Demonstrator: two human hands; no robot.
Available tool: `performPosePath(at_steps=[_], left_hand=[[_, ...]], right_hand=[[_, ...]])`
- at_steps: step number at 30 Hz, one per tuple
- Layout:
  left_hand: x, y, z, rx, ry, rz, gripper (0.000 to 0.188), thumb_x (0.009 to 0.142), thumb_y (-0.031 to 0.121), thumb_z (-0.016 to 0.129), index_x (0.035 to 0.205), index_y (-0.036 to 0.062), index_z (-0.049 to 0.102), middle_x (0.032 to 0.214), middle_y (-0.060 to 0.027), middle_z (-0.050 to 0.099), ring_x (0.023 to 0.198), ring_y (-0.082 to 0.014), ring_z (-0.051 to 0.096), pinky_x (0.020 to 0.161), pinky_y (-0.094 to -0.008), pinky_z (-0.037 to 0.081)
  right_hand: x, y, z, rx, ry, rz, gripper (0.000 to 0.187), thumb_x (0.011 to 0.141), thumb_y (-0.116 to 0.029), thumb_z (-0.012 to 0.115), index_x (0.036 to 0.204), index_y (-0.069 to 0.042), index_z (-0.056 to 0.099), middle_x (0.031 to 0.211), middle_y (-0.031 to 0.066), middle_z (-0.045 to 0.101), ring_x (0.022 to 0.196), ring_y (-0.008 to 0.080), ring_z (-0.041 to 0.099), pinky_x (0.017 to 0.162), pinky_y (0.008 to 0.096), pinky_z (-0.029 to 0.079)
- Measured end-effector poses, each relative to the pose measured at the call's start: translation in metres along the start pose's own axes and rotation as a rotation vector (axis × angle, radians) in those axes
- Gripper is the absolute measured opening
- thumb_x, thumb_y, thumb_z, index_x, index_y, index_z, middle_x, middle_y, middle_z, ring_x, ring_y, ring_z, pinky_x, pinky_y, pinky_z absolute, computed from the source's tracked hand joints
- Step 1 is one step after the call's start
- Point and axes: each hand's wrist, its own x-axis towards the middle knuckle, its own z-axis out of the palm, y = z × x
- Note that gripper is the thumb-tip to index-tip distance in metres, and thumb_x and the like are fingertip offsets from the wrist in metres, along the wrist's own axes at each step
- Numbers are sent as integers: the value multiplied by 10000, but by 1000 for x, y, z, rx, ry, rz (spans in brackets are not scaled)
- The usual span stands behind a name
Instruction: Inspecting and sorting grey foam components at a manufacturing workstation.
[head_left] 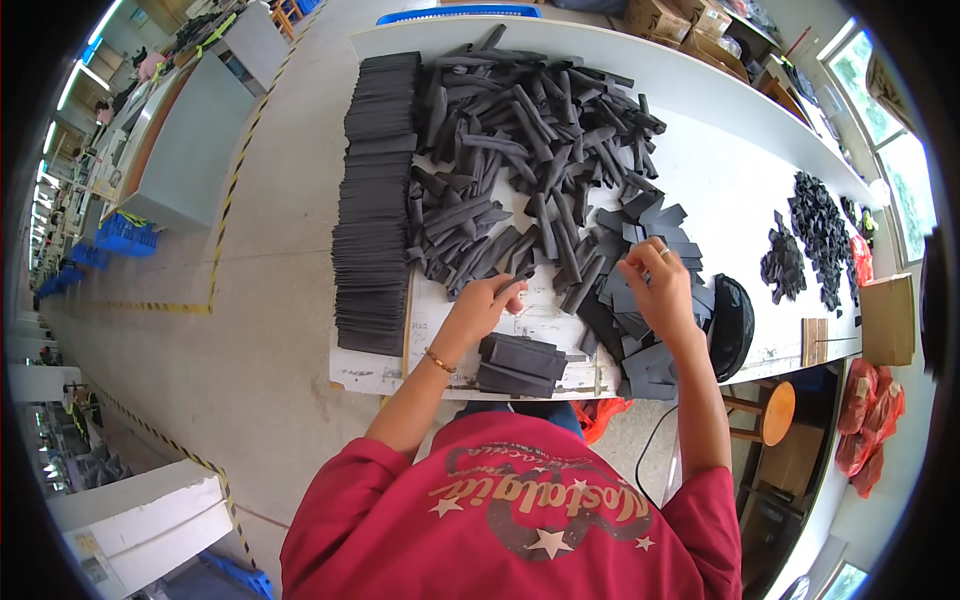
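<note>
My left hand (487, 305) is closed on a dark grey fabric piece (517, 279), held at the near edge of a heap of rolled dark grey pieces (545, 130). Over a loose pile of flat dark grey pieces (655, 360), my right hand (660, 288) has its fingers pinched together; whether anything is between them is hidden. A ring shows on that hand. Between my forearms, a small neat stack of flat dark pieces (520, 365) lies by the table's front edge. A long, tightly packed row of folded dark pieces (375, 210) runs along the table's left side.
The white table (700, 150) has a raised board at the back. A black rounded object (732, 328) stands right of the loose pile. Small dark bits (820, 235) lie farther right. A wooden stool (777, 414) and red bags (870, 425) are at the lower right.
</note>
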Motion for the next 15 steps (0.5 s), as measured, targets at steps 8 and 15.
performPosePath(at_steps=[8,15], left_hand=[[-4,14,6,354,222,345,297,830,30,611,1127,39,603,968,-195,660,881,-410,615,761,-411,508],[-2,6,9,410,255,336,320,788,18,625,1106,44,588,1009,-187,654,944,-383,616,807,-416,506]], right_hand=[[2,-62,30,571,-160,318,154,835,-107,705,886,36,681,764,100,633,663,149,609,629,273,486],[-9,-62,61,493,13,247,76,789,-46,698,818,7,650,734,92,609,623,187,596,602,306,483]])
